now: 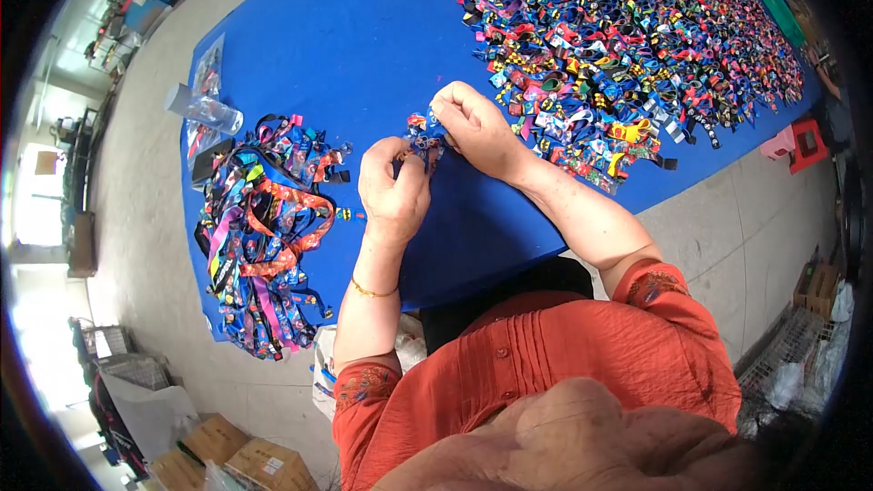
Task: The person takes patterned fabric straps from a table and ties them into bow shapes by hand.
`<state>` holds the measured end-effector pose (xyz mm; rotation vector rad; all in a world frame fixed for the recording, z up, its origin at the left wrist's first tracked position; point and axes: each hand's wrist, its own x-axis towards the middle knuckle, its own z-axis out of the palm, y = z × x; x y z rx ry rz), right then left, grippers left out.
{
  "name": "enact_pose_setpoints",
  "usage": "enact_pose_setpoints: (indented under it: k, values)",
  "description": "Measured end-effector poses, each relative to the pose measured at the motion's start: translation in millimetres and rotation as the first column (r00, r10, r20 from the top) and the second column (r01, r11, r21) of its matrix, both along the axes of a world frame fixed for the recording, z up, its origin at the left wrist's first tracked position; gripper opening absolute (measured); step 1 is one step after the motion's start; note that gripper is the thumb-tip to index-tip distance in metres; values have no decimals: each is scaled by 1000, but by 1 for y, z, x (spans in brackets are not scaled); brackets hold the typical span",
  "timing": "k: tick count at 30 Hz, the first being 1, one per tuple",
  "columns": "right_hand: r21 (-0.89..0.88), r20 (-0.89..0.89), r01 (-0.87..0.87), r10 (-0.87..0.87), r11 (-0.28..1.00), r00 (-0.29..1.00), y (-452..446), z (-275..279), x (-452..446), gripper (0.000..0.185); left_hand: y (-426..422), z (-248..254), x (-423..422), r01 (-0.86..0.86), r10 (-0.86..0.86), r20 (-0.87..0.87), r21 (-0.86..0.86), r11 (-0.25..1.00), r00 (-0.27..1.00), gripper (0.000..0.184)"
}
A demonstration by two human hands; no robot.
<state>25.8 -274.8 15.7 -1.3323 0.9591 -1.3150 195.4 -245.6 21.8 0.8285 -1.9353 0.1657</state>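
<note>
Both hands meet over the blue table [364, 27], gripping a patterned lanyard [425, 138] that is mostly blue with bits of red and white. My left hand [394, 184] is closed round its lower left part, thumb against fingers. My right hand [477, 132] pinches the upper right end between thumb and forefinger. Fingers hide much of the strap, so its clip or fold cannot be made out. To the left lies a tangled heap of colourful lanyards [264, 236]. On the right, many folded lanyards [609, 45] spread in dense rows.
A clear plastic bottle [216, 114] lies near the table's left edge, over a clear plastic bag [207, 73]. A red stool [806, 145] stands beyond the right edge. Cardboard boxes [268, 465] sit on the floor at lower left, and a wire crate [791, 355] at lower right.
</note>
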Motion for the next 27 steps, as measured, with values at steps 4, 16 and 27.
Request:
enact_pose_setpoints:
  k: [4, 16, 27]
  values:
    - [10, 144, -1, 0, 1000, 990, -2, 6, -2, 15, -4, -1, 1, -32, 52, -136, 151, 988, 989, 25]
    - [-266, -126, 120, -158, 956, 979, -1, -4, 1, 9, -4, -11, 16, 864, -31, -912, 376, 336, 409, 38]
    - [-434, -231, 104, -222, 895, 947, 11, 12, 6, 6, -13, -16, 18, 884, 53, -945, 320, 340, 322, 26]
